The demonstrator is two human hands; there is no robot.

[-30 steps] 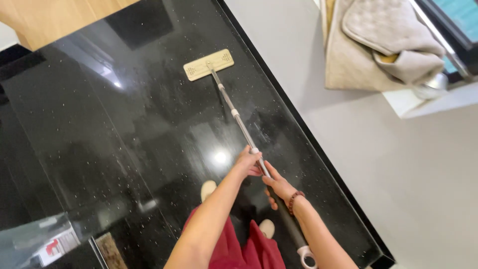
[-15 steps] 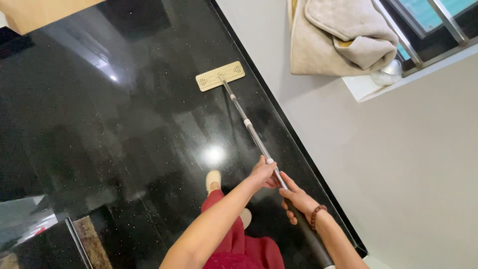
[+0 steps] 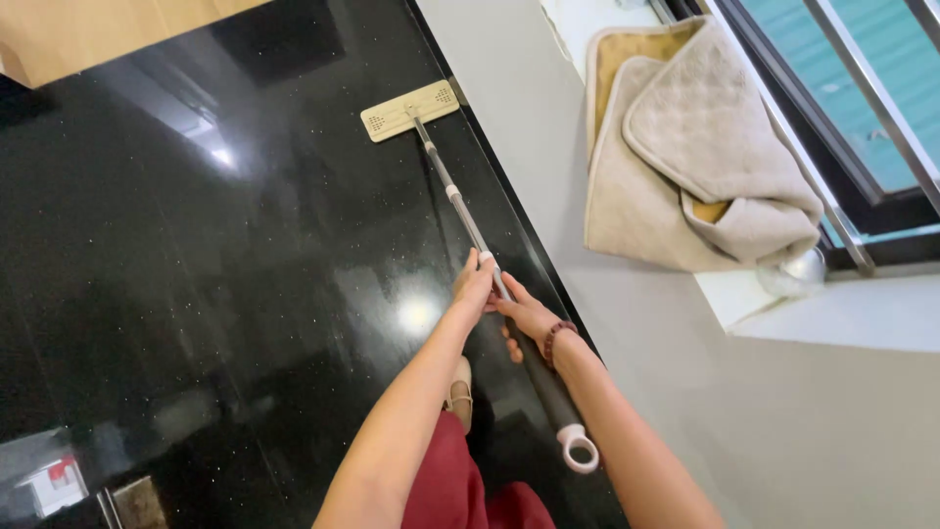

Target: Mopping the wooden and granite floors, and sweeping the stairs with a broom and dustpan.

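A flat mop with a tan rectangular head and a long silver metal pole [image 3: 460, 211] stretches across a glossy black speckled stone floor [image 3: 196, 255], and both of the person's bare hands grip it about midway along its length. The left hand [image 3: 476, 284] is clenched around the pole just below a white collar on the shaft, fingers wrapped over the top. The right hand [image 3: 524, 315] grasps the pole just behind the left, the two hands almost touching, with a dark red beaded bracelet [image 3: 556, 338] circling its wrist. Behind the right hand the shaft turns into a thicker dark grey grip that ends in a white hanging ring [image 3: 578, 449] near the lower middle of the view. The mop's head lies flat on the floor at the far end, close to the black skirting strip where the floor meets a plain grey wall [image 3: 744, 431]. Below the arms show a dark red garment [image 3: 446, 480] and one pale slipper [image 3: 458, 392] on the floor. On a white window sill [image 3: 842, 313] to the right lies a folded beige quilted mat [image 3: 685, 157], its edge hanging over the wall, beside a dark-framed window with metal bars [image 3: 862, 88].
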